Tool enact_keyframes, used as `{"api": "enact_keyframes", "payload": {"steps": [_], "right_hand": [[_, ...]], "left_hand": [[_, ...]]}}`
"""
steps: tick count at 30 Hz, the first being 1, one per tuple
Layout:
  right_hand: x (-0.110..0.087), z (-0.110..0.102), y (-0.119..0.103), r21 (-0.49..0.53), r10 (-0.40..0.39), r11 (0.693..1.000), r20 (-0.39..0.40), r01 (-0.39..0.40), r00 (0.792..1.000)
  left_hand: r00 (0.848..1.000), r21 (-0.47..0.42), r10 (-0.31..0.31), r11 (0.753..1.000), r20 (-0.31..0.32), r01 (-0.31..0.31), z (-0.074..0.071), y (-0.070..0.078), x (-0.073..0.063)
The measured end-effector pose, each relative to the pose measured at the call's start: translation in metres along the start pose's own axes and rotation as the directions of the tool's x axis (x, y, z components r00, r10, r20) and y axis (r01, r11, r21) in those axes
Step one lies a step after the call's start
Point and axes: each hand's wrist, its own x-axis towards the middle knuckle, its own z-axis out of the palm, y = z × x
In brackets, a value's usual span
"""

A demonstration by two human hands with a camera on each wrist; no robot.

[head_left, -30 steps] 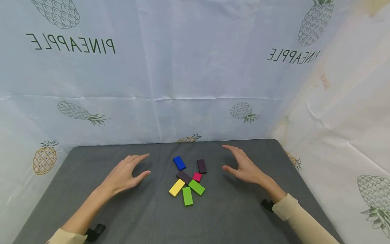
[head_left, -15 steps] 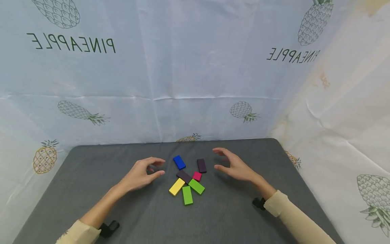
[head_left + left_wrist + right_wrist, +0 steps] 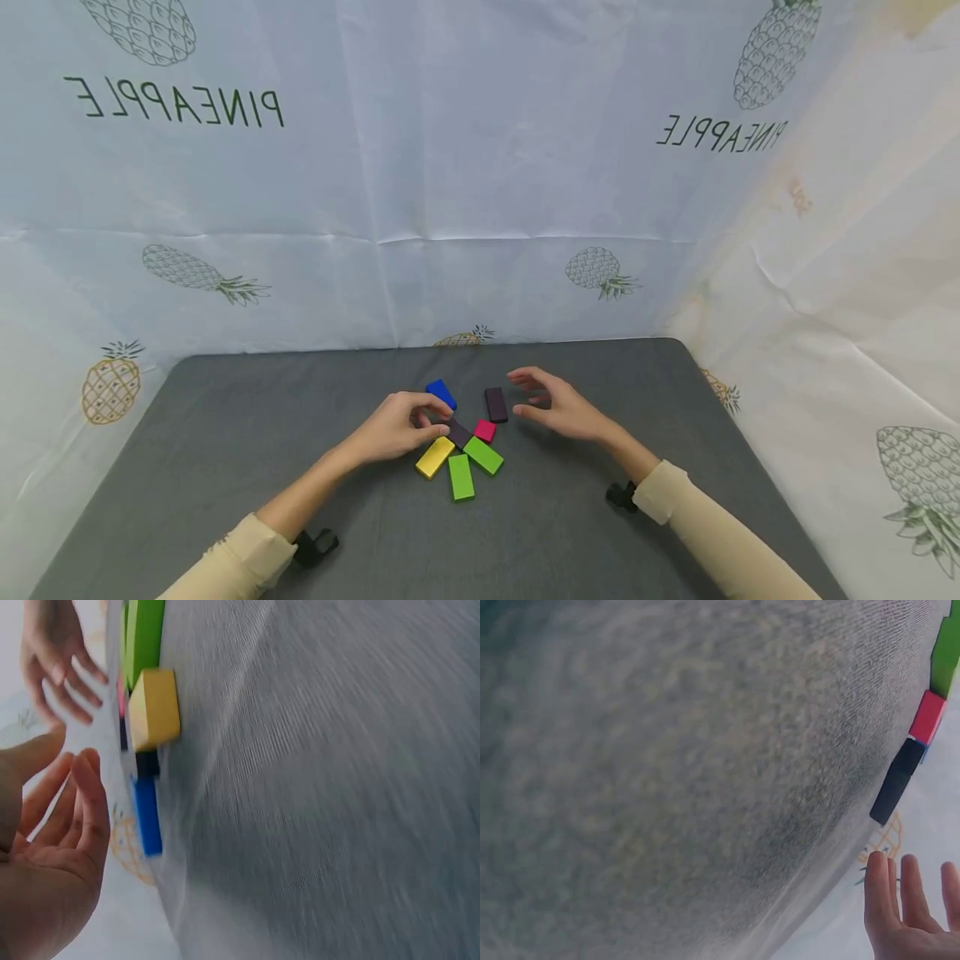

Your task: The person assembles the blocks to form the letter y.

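Note:
My left hand (image 3: 401, 425) hovers over the left part of a group of small rectangular blocks, thumb and fingers bent with a gap between them. Its fingertips partly cover a blue block (image 3: 439, 392) and a dark block (image 3: 459, 432) in the head view. In the left wrist view the hand looks apart from the blue block (image 3: 147, 817) and the yellow block (image 3: 155, 709). Beside a second dark block (image 3: 496, 405), my right hand (image 3: 564, 410) is held with loosely bent fingers and nothing in its grasp. A short red block (image 3: 485, 431) lies between the dark blocks.
Two green blocks (image 3: 461, 477) lie at the near side of the group, by the yellow one. Grey cloth covers the table (image 3: 525, 533). A white curtain (image 3: 480, 167) with pineapple prints hangs behind it. Dark straps (image 3: 315, 548) are on both wrists.
My left hand has moved right, from beside the group to over the blue and dark blocks, its fingers bending. My right hand has moved left toward the other dark block. The blocks look unmoved.

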Motion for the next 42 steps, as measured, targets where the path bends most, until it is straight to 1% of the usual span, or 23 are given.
{"api": "enact_keyframes", "payload": {"steps": [3,7,13,17,23,26,30,32,35,37,40,42], "right_hand": [[0.002,0.001,-0.002,0.013,0.000,1.000,0.010,0.000,1.000],[0.002,0.001,-0.004,0.019,-0.004,1.000,0.014,0.004,1.000],[0.002,0.001,-0.004,0.033,0.027,0.999,0.009,-0.027,1.000],[0.001,0.000,-0.004,0.037,0.030,0.999,0.005,-0.030,1.000],[-0.002,-0.001,-0.002,0.036,0.020,0.999,-0.001,-0.020,1.000],[-0.002,-0.001,0.000,0.040,0.024,0.999,-0.003,-0.024,1.000],[-0.002,-0.001,0.002,0.036,0.028,0.999,-0.004,-0.027,1.000],[-0.002,-0.001,0.003,0.038,0.035,0.999,-0.001,-0.034,0.999],[-0.001,-0.001,0.003,0.041,0.040,0.998,0.002,-0.040,0.999],[-0.001,-0.001,0.004,0.038,0.040,0.998,0.002,-0.040,0.999],[0.001,-0.001,0.005,0.044,0.044,0.998,0.002,-0.044,0.999],[0.002,0.000,0.006,0.045,0.044,0.998,0.002,-0.044,0.999]], "left_hand": [[0.999,-0.016,-0.012,1.000,0.029,0.013,0.009,0.004,0.009],[0.998,-0.051,-0.050,0.997,0.047,0.053,0.022,0.009,0.022],[0.994,-0.076,-0.109,0.991,0.032,0.111,0.039,0.012,0.035],[0.989,-0.071,-0.148,0.986,0.010,0.149,0.047,0.013,0.039],[0.982,-0.033,-0.187,0.982,-0.029,0.187,0.054,0.014,0.043],[0.980,-0.033,-0.194,0.981,-0.051,0.192,0.058,0.014,0.044],[0.980,-0.031,-0.182,0.983,-0.079,0.180,0.061,0.013,0.045],[0.981,-0.034,-0.169,0.985,-0.091,0.167,0.062,0.011,0.046],[0.984,-0.035,-0.141,0.990,-0.108,0.138,0.065,0.000,0.048],[0.986,-0.035,-0.124,0.992,-0.115,0.120,0.069,-0.010,0.051],[0.987,0.004,-0.097,0.995,-0.131,0.098,0.074,-0.024,0.055],[0.986,0.027,-0.100,0.994,-0.136,0.104,0.076,-0.028,0.057]]}}
